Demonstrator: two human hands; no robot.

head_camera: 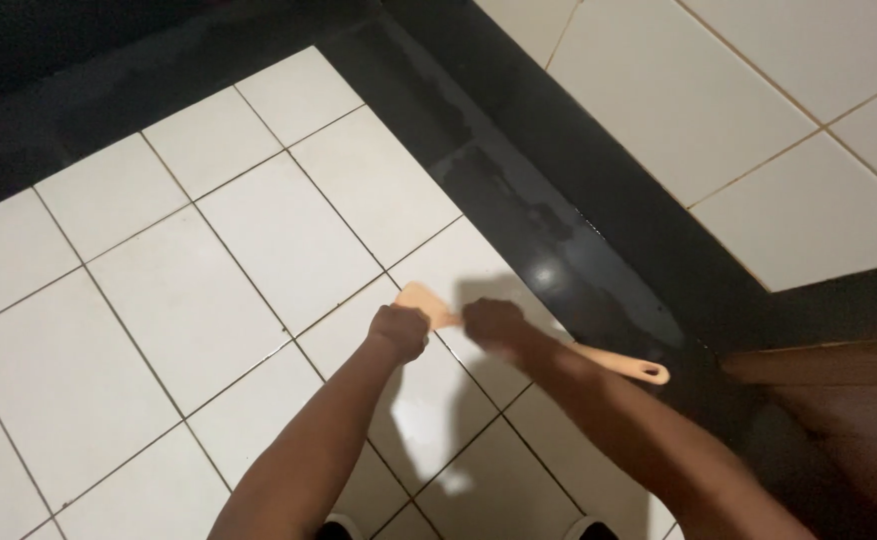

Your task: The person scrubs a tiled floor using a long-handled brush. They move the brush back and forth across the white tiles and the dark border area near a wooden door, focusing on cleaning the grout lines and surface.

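So the view looked straight down at a floor of white square tiles [209, 290] with thin dark grout lines, and both arms reached out over it. The left hand [400, 331] was balled up in a fist right at the wide blade end of a light orange plastic spatula [427, 301]. Only a small wedge of that blade poked out above the knuckles, so I honestly couldn't tell whether the fingers were clamped on it or just closed beside it. The right hand [495, 323] was curled shut over the middle of the spatula, looked like it was gripping the shaft, but the hand was a bit motion-blurred and the fingers themselves were tucked out of sight. The right forearm covered most of the handle, and just the far end with its hanging hole stuck out on the right.

The spatula sat low over the tiles, next to a glossy black strip [559, 230] running diagonally across the floor. Couldn't make out if it was touching the floor. Bottom right was a dark brown wooden surface [829, 400], mostly in shadow and cut off. Two shoe tips barely showed at the bottom edge.
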